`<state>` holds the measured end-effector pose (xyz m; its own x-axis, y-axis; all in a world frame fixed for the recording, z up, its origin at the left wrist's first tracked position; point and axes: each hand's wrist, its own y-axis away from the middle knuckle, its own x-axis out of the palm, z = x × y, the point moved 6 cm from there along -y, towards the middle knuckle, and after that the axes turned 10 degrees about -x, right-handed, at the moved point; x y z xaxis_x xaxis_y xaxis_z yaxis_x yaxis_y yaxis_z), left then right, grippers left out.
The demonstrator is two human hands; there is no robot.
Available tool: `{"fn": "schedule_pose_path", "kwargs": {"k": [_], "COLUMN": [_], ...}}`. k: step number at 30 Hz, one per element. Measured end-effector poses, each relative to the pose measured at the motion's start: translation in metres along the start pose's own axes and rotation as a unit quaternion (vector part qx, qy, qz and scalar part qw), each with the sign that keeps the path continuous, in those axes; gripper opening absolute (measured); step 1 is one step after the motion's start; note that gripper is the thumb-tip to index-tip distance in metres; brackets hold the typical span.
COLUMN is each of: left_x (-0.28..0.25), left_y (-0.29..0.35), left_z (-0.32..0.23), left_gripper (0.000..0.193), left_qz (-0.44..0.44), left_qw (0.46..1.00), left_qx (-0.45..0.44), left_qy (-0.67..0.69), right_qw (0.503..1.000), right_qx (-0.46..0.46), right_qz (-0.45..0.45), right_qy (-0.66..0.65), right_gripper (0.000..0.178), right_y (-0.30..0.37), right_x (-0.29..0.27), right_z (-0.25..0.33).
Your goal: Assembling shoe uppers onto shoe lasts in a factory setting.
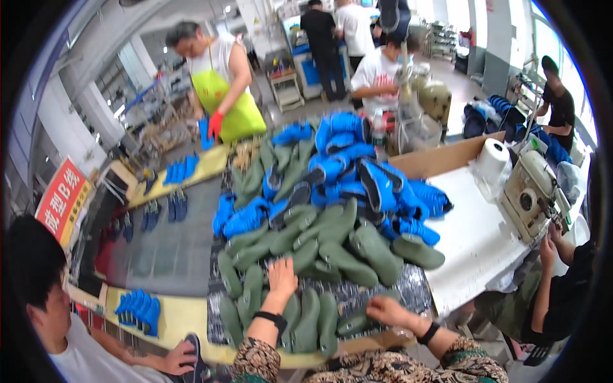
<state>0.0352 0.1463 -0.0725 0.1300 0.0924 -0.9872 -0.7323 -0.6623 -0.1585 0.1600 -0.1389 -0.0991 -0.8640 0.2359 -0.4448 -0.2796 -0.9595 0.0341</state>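
Observation:
Foot-shaped green shoe lasts (345, 262) lie heaped on a table wrapped in dark plastic film. My left hand (282, 277) rests over the near side of the heap, fingers stretched forward and touching the lasts. Below it, several green lasts (305, 322) lie side by side along the near edge. My right hand (389, 311) is right of these, its fingers curled together beside a single green last (354, 323); whatever they may hold is hidden. Blue shoe uppers (380, 182) with dark linings are piled behind the green lasts.
Left runs a dark conveyor (172, 246) with yellow edges, carrying blue uppers (138, 311). A co-worker wearing red gloves (216, 122) stands across it; another sits near left, a hand on a dark shoe (193, 351). Right are a white table (456, 236) and a sewing machine (533, 191).

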Motion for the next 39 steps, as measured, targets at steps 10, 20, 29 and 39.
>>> {"fn": "schedule_pose_path", "kwargs": {"k": [10,20,29,39], "left_x": [-0.026,-0.091,-0.071,-0.058], "left_y": [-0.025,0.066,0.112,0.186], "left_z": [-0.008,0.027,0.022,0.007], "left_gripper": [0.046,0.042,0.034,0.052], "left_qz": [0.029,0.087,0.072,0.083], "left_qw": [1.000,0.990,0.991,0.971], "left_qx": [-0.002,-0.086,-0.115,-0.168], "left_qy": [-0.003,-0.075,-0.010,0.148], "right_qw": [0.966,0.956,0.979,0.805], "right_qx": [-0.154,-0.176,-0.131,-0.199], "right_qz": [0.037,-0.002,0.086,-0.044], "right_qy": [0.205,0.237,0.133,0.557], "right_gripper": [0.048,0.045,0.046,0.017], "right_y": [0.011,0.012,-0.018,-0.084], "right_x": [0.018,0.015,-0.002,-0.031], "right_z": [0.016,0.025,0.006,0.052]}}
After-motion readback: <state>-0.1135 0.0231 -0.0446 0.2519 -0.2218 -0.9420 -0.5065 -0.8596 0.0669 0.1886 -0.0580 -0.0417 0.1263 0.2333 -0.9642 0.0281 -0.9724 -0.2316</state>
